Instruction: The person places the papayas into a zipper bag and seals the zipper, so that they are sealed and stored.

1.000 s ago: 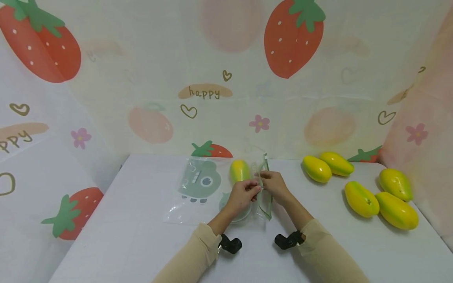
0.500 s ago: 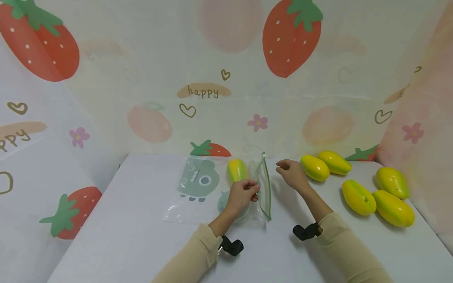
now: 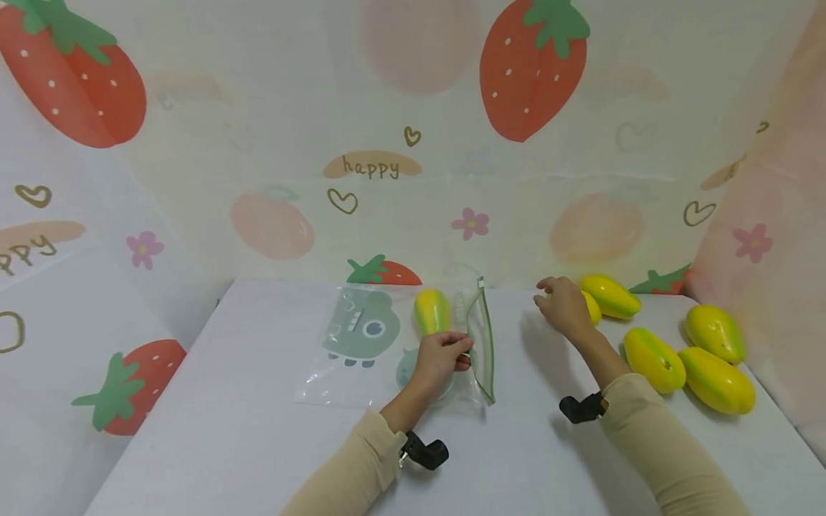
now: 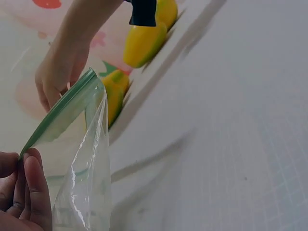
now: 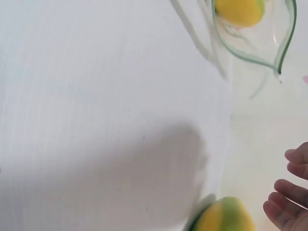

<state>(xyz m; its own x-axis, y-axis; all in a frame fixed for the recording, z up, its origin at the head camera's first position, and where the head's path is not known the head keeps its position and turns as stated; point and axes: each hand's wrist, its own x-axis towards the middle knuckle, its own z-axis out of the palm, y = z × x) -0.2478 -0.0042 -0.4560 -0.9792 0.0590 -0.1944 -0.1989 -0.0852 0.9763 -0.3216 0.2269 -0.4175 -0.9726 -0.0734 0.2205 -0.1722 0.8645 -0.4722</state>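
Observation:
My left hand (image 3: 440,362) pinches the green-edged mouth of a clear zip bag (image 3: 323,390) printed with a grey-green cartoon monster. The bag lies on the table with its mouth spread apart, facing right. Inside it is one yellow-green papaya (image 3: 432,310). In the left wrist view, the thumb and fingers (image 4: 36,180) grip the green zip edge (image 4: 57,110). My right hand (image 3: 564,309) holds nothing and hovers by a papaya (image 3: 591,308), partly hiding it. The right wrist view has its fingers (image 5: 288,192) loosely bent, apart from the papaya (image 5: 226,216) below.
Further papayas lie at the right: one at the back (image 3: 611,297), one nearer the middle (image 3: 654,360), and a pair by the right edge (image 3: 719,380). A white cloth covers the table (image 3: 213,401). A strawberry-print curtain (image 3: 277,129) stands behind.
My right hand has left the bag's mouth and moved right to the nearest papaya. The left hand keeps its pinch on the zip edge, and the mouth has spread wider.

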